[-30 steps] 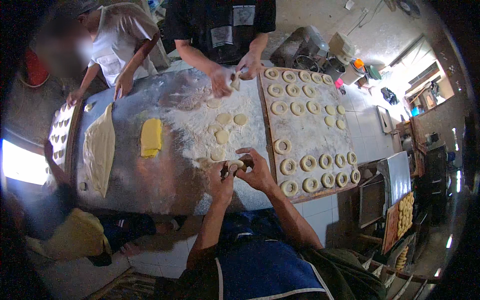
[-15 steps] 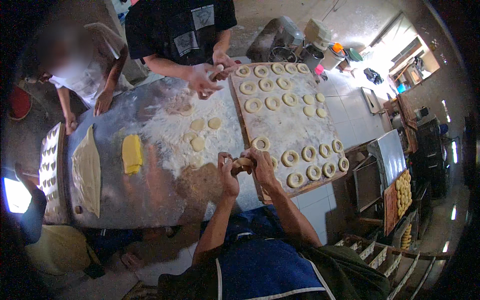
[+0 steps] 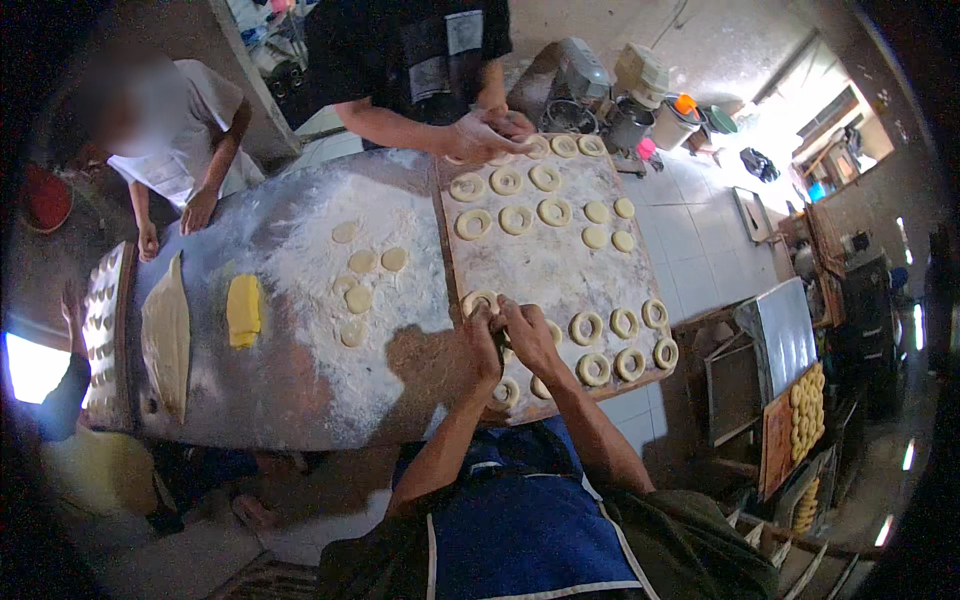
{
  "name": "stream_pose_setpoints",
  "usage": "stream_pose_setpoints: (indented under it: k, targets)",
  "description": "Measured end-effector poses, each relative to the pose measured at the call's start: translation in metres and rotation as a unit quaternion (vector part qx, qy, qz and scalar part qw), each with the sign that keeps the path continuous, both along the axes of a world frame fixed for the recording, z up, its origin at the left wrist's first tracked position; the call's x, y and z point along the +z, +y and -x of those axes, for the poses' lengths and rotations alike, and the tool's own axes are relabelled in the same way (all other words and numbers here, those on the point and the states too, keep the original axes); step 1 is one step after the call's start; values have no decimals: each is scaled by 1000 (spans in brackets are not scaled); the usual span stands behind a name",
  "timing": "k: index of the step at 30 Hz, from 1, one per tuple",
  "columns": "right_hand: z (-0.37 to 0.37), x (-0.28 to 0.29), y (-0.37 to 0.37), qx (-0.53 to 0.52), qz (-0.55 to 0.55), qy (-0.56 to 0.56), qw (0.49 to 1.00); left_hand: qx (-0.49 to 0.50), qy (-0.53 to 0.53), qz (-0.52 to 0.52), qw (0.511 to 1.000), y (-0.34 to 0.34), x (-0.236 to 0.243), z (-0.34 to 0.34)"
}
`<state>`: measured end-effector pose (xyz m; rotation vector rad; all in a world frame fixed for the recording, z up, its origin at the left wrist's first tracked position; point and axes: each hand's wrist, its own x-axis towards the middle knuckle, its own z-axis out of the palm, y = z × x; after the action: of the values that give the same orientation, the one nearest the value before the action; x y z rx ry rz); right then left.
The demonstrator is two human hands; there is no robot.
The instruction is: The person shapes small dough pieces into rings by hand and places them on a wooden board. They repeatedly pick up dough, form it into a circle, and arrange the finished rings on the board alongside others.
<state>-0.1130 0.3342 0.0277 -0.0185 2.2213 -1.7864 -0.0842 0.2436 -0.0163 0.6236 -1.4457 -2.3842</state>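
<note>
My left hand [image 3: 483,340] and my right hand [image 3: 527,332] meet over the near left edge of a floured wooden board [image 3: 560,270]. Their fingers are closed close together. The dough ring seen between them just before is now mostly hidden behind the fingers. Just beyond the fingertips lies a dough ring [image 3: 480,301] on the board. More rings, such as one dough ring [image 3: 593,369], sit to the right, and others are partly covered by my hands and right forearm. Small flat dough rounds [image 3: 594,238] lie near the board's right side.
Left of the board, a floured metal table holds dough discs [image 3: 358,299], a yellow slab [image 3: 243,312] and a long pale dough sheet [image 3: 166,340]. Across it, a co-worker's hands [image 3: 490,135] are over the board's far edge. Another person leans at the far left. A rack [image 3: 780,400] stands right.
My hands have brought the dough ring over the board's left edge, fingers closing nearer together. The co-worker in black has moved their hands right, from over the table to the board's far edge.
</note>
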Motion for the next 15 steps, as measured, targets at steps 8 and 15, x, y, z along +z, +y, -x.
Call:
stream_pose_setpoints:
  k: [8, 15]
  targets:
    - [23, 7, 54, 26, -56, -18, 998, -40, 16, 84, 996, 51, 3, 27]
    - [23, 16, 77, 58, -147, 60, 986, -43, -74, 173, 981, 78, 16, 27]
